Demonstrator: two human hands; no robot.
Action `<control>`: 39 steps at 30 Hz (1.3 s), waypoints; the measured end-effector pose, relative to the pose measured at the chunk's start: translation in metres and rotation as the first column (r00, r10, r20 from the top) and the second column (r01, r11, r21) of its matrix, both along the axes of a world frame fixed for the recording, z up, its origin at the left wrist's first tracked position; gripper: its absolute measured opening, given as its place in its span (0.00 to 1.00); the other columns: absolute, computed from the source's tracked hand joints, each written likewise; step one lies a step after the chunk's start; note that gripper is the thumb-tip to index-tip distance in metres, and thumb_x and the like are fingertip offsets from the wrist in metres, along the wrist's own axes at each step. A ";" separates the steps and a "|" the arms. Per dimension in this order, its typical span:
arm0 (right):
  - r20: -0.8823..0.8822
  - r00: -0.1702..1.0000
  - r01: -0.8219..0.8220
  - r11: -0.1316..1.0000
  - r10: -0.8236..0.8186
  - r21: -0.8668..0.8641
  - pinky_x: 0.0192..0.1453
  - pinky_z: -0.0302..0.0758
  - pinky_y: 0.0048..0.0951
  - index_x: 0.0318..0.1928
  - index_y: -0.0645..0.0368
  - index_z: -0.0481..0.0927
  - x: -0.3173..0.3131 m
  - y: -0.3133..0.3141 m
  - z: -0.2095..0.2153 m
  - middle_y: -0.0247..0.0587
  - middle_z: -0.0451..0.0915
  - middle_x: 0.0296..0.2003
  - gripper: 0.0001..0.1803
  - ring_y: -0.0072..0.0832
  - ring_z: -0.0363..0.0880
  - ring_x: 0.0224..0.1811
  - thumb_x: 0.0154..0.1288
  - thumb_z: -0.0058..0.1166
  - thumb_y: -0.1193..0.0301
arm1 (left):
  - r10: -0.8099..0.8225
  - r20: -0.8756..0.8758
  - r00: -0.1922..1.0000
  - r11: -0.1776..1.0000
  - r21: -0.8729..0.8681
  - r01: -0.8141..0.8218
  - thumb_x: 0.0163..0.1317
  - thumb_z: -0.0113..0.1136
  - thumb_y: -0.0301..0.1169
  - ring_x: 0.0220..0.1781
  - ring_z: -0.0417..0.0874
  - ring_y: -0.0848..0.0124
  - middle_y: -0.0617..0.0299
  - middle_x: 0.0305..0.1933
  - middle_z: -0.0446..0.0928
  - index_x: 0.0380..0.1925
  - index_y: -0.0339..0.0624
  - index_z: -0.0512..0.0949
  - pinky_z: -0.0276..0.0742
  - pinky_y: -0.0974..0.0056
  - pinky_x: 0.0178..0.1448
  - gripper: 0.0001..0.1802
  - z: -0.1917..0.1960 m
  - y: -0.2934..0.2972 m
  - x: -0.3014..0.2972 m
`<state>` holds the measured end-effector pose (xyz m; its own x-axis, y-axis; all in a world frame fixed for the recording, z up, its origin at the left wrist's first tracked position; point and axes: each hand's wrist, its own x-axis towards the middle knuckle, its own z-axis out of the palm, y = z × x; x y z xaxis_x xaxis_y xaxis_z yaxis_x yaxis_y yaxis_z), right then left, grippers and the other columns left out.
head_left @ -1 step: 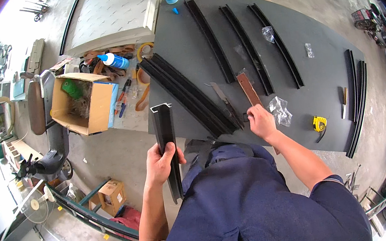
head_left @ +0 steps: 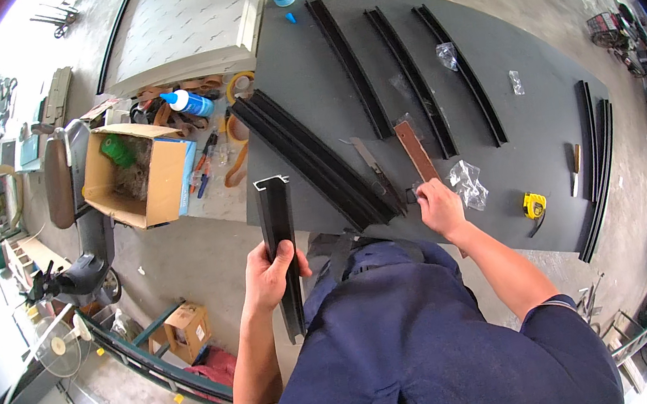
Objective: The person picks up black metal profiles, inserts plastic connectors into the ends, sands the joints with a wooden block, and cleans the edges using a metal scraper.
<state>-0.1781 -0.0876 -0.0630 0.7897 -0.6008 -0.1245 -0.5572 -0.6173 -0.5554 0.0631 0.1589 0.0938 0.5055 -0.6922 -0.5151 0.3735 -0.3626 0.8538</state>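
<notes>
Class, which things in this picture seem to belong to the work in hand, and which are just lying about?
Likely in the work:
black profile in the left grip
reddish-brown strip in the right grip
other black profiles on the table

Probably just lying about:
open cardboard box
scooter
fan

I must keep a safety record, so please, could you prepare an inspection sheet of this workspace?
Surface: dark grey table, with several black profiles lying on it.
Job's things: black channel piece, held beyond the table's near edge; reddish-brown strip, over the table.
Clutter: yellow tape measure, crumpled clear bag and wooden-handled blade, all loose on the table.
Hands: left hand closed around the channel piece; right hand gripping the strip.
Cables: nothing clearly seen.
Surroundings: open cardboard box, scooter and fan, all to the left.
</notes>
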 end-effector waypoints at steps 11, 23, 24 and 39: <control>-0.141 0.979 -0.163 0.980 0.146 -0.117 0.37 0.74 0.38 0.33 0.53 0.75 0.006 0.010 0.001 0.40 0.73 0.32 0.10 0.39 0.78 0.33 0.51 0.61 0.68 | -0.055 -0.077 0.995 0.998 0.015 0.056 0.66 0.57 0.34 0.28 0.79 0.74 0.60 0.30 0.79 0.31 0.35 0.75 0.76 0.69 0.35 0.12 -0.004 -0.025 -0.013; 0.038 0.988 -0.147 0.988 0.149 -0.042 0.38 0.75 0.36 0.29 0.53 0.78 0.021 -0.013 0.004 0.39 0.73 0.29 0.03 0.38 0.78 0.34 0.55 0.56 0.69 | -0.082 -0.033 0.996 0.995 0.050 0.084 0.65 0.58 0.33 0.28 0.78 0.77 0.63 0.27 0.78 0.31 0.36 0.74 0.74 0.70 0.36 0.10 -0.003 -0.024 -0.023; 0.068 0.979 -0.186 0.979 0.191 -0.079 0.38 0.75 0.36 0.28 0.53 0.77 0.023 -0.017 0.005 0.38 0.72 0.30 0.03 0.37 0.77 0.34 0.55 0.56 0.69 | -0.081 -0.017 0.997 0.996 0.038 0.081 0.65 0.58 0.33 0.28 0.78 0.77 0.63 0.27 0.78 0.31 0.36 0.74 0.74 0.71 0.36 0.10 -0.002 -0.024 -0.023; -0.068 0.863 -0.505 0.847 0.501 -0.164 0.43 0.73 0.34 0.25 0.57 0.76 0.055 -0.044 0.002 0.40 0.72 0.32 0.06 0.36 0.73 0.41 0.50 0.60 0.71 | -0.111 0.230 0.967 0.978 -0.146 0.147 0.69 0.49 0.48 0.31 0.78 0.76 0.59 0.32 0.78 0.40 0.33 0.72 0.74 0.70 0.40 0.24 0.046 -0.054 -0.021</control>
